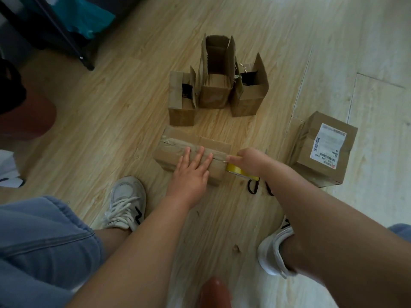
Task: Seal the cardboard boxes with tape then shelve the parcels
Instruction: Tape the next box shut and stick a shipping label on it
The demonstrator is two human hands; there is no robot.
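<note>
A person crouches over a pale wood-grain plank floor [111, 121], seen from above. Nearest the viewer are blue denim trouser legs [40, 236] at lower left and two white lace-up trainers, one on the left [126, 203] and one on the right [272, 252].

Both bare forearms reach forward to a low, long brown cardboard box [169, 155] lying on the floor just ahead of the feet. The left hand [191, 172] is released and flat, fingers spread, pressing down on the box top beside its taped centre seam. The right hand [249, 161] is clenched around a yellow roll of packing tape [238, 171] at the right end of the box, where the tape meets the seam. A thin black loop of cord [252, 187] lies on the floor just below the roll.

To the right, well apart, sits a closed brown cardboard parcel with a white barcode shipping label [327, 150].

Farther off, three small brown cardboard boxes stand in a row with flaps up: a short left one [181, 112], a taller middle one [214, 94] and a right one [249, 101], all close together.

At far upper left, black metal frame legs [73, 47] and teal plastic wrapping [89, 16] show.
</note>
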